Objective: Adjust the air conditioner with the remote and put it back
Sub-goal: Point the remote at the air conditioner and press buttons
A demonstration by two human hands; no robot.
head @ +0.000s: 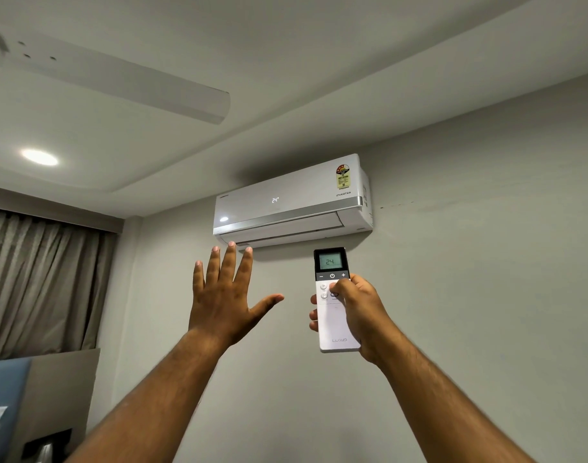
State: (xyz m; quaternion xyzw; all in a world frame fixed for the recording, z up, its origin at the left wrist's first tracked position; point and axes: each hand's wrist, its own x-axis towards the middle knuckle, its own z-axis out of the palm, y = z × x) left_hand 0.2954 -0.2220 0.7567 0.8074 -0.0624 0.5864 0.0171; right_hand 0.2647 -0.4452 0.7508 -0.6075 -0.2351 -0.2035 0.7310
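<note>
Grey wall (453, 279): "INVERTER" air conditioner (286, 202) at 24, "LLOYD" remote (334, 315) in right hand (359, 312).

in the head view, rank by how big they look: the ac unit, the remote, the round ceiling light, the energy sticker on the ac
1. air conditioner
2. remote, though it is held nearer the camera
3. ceiling light and energy sticker: look alike in area, not ranked
</note>
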